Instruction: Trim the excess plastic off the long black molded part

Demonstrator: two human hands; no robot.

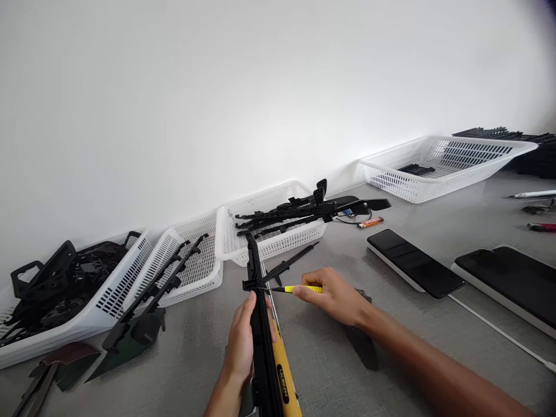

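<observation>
So the left hand (244, 341) is wrapped around a long black plastic strip (260, 324), holding it up off the grey table (330, 370), while the right hand (336, 296) pinches a small yellow-handled tool (299, 288) with its tip right at a little cross tab on the strip. Looks like trimming or scraping is underway; I'd guess the next bit needs a steady strip and a light touch at that tab. Right under the left hand lies a yellow utility knife (284, 382). Beyond the hands sit white baskets (278, 234) with more black strips sticking out, another basket (65, 301) far left full of black parts. Off to the right of the right hand, two dark phones (414, 263), well clear of the work.
</observation>
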